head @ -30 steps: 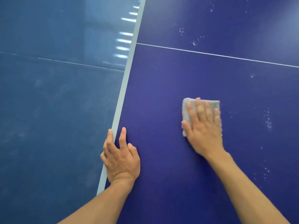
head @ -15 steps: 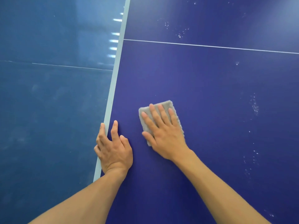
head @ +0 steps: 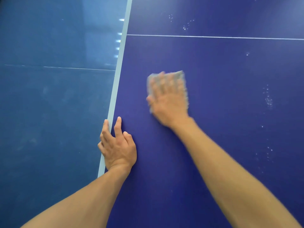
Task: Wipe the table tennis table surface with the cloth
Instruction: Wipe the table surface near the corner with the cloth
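1. One big blue table – hard and smooth.
2. Left hand rests flat at its edge, fingers open, holding nothing.
3. Right hand, blurry, presses straight fingers on the cloth.
4. Cloth lies under that hand – soft, light, likely slides easily; press from on top.
5. White specks sit further right.

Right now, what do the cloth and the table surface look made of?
Cloth: grey, fuzzy fringed edges, probably microfibre or terry; motion blur hides the weave. Table surface: dark blue, smooth, low-sheen painted board by the look, with a thin white line painted across; core material not visible.
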`<state>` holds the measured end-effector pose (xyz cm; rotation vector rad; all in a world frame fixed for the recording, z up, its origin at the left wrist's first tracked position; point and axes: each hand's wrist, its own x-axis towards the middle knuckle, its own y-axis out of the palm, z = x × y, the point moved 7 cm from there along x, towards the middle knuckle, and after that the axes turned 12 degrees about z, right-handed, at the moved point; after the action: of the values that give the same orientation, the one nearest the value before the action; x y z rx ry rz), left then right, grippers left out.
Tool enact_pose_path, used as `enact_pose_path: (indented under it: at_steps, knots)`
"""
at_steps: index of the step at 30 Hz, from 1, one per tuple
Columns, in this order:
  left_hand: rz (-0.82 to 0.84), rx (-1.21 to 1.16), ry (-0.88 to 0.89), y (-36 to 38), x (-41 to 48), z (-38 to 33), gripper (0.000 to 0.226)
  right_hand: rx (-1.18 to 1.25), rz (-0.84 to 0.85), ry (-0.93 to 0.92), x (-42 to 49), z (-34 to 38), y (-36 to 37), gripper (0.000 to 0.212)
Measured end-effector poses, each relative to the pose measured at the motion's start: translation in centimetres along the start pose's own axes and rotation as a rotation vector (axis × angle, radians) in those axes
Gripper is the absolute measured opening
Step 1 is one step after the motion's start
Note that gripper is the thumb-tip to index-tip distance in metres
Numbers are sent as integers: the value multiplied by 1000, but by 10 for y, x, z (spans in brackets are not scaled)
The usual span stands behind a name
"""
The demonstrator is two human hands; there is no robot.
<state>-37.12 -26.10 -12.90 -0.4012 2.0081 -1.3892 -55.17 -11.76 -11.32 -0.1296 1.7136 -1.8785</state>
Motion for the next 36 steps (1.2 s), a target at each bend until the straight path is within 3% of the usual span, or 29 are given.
enact_pose_path:
  at_steps: [2, 4, 7, 10, 13, 15, 20, 23, 25, 29, 32, 34, 36]
  knots:
    - [0, -3, -1, 0, 1, 1, 53, -40, 60, -233, -45, 48, 27, 65]
    - [0, -2, 2, 0, 1, 1, 52, -29, 62, -258, -83, 37, 44, 63]
    - [-15, 5, 23, -3, -2, -2, 50, -36, 31, -6, -106, -56, 42, 67]
    - [-45, 24, 31, -7, -5, -4, 48, 104, 29, 419, -110, -175, 22, 73]
    - [-39, 48, 19, -6, -7, -6, 48, 179, 23, 611, -107, -209, 9, 70]
    - [-23, 54, 20, -5, -6, -6, 48, 105, 41, 441, -104, -173, 10, 68]
    - [-30, -30, 48, -9, -13, -3, 49, -104, 128, -347, -207, -47, 65, 64]
    - [-118, -61, 79, -8, -58, 0, 52, -178, 164, -597, -300, -48, 97, 63]
    - [-147, -64, 65, 5, -107, 10, 53, -194, 166, -581, -326, -87, 98, 62]
    - [-194, -69, -98, 40, -217, 43, 52, -94, 158, -153, -297, -173, 73, 66]
    - [-183, -123, -230, 71, -293, 60, 57, 0, 135, 85, -263, -166, 62, 68]
    - [-134, -166, -281, 87, -321, 57, 59, 6, 126, 82, -251, -121, 64, 67]
    - [-95, -194, -315, 96, -329, 54, 61, -25, 142, -144, -265, -56, 76, 66]
